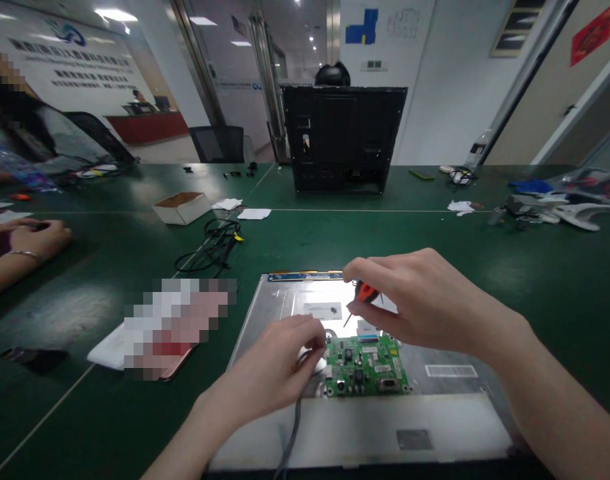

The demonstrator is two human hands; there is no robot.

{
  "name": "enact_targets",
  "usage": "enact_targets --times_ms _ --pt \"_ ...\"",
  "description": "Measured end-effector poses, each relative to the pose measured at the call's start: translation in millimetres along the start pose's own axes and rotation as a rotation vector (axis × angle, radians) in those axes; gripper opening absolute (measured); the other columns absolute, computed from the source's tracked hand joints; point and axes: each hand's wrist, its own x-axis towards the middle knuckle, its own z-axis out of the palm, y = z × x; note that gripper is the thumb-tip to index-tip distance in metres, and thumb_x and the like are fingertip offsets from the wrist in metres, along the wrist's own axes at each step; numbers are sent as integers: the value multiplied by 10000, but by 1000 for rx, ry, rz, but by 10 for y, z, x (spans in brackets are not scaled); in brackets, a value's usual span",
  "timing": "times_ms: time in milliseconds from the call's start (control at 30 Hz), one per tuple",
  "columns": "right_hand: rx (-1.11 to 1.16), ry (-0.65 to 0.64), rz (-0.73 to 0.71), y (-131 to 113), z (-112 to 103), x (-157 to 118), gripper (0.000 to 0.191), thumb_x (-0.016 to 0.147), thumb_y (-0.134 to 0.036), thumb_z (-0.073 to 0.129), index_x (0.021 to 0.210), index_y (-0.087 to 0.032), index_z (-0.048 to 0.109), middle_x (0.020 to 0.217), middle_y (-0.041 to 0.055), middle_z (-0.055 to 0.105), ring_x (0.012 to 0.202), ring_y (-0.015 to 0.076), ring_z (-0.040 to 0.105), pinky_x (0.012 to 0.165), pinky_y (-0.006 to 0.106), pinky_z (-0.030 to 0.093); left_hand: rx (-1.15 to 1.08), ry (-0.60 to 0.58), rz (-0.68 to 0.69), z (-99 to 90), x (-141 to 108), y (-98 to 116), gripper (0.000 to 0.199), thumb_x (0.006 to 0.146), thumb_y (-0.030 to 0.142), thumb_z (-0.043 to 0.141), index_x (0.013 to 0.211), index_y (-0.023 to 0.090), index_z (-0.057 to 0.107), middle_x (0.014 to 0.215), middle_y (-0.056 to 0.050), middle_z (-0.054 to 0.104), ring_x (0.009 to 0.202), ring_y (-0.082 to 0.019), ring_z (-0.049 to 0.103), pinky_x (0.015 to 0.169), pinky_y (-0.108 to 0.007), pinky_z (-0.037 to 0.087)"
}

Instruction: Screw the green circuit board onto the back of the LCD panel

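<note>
A small screwdriver (367, 291) with an orange and black handle is pinched in my right hand (409, 300). Its thin shaft slants down to the left, the tip over the metal back of a flat display panel (449, 413). On that panel lies a green circuit board (367, 363) with chips and connectors. My left hand (285, 360) is curled at the board's left edge, fingers closed on a dark cable (295, 427) that runs down toward me. The fingertips partly hide where the cable ends. Along the panel's far edge runs a narrow blue strip board (305, 276).
A black monitor housing (345, 140) stands at the far side. Coiled black cable (212, 243), a small open box (182, 208) and blurred-out flat items (175, 327) lie left. Another person's hands (39, 240) are at far left. Tools and plastic bags (585, 187) sit at right.
</note>
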Motion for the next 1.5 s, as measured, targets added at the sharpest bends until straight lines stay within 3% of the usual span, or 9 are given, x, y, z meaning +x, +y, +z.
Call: enact_targets --times_ms 233,600,1133,1500 --pt "8 -16 -23 -24 17 12 104 934 -274 525 1013 -208 540 837 -13 684 657 139 608 536 271 239 -166 -77 -118 261 -192 -33 75 870 153 537 826 206 568 790 7 613 700 -157 547 645 -257 394" --pt "7 -56 -48 -66 36 9 82 935 -258 513 998 -214 540 863 -16 688 663 142 604 530 285 221 -202 -32 -54 440 -313 -102 86 891 142 520 870 212 565 875 -20 629 796 -180 572 701 -269 421" --pt "-18 -27 -73 -71 1 -41 58 946 -255 485 980 -220 516 832 -22 663 656 151 588 532 291 229 -135 -132 -72 345 -285 13 101 851 129 577 913 202 607 944 -24 617 897 -195 571 742 -282 425" --pt "3 -48 -86 -112 1 -51 55 945 -272 499 964 -222 512 797 -34 651 635 140 566 526 285 242 -153 -107 -32 363 -302 -24 159 884 82 503 912 205 599 949 -20 616 884 -180 577 754 -280 415"
